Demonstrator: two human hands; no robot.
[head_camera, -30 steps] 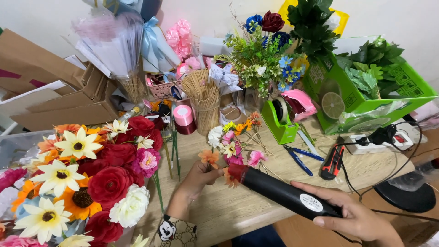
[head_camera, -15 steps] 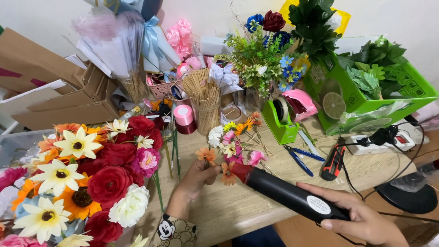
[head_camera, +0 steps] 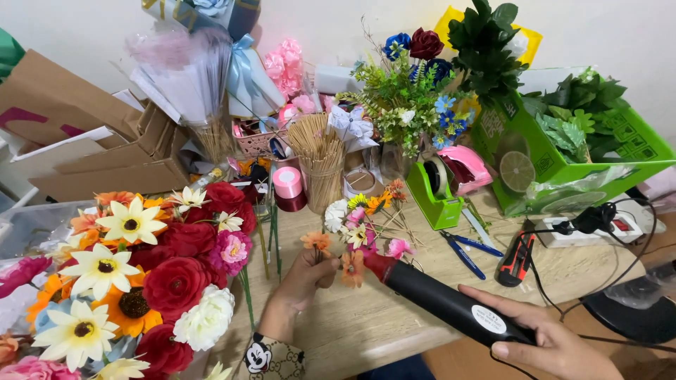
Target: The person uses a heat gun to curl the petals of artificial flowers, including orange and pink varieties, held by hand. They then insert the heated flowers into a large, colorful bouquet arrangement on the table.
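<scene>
— Little has shifted: the black glue gun still points at the small orange flowers, maybe slightly nearer.

— Grips?

— Left hand pinches the stems; right hand wraps the gun. Gluing looks underway, probably unfinished.

— Room?

— Bare wooden table before them; the big bouquet crowds the left, and the blue pliers lie beside the nozzle.

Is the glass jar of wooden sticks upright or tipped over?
Upright. The jar stands on the table with its sticks fanning upward out of its mouth.
</scene>
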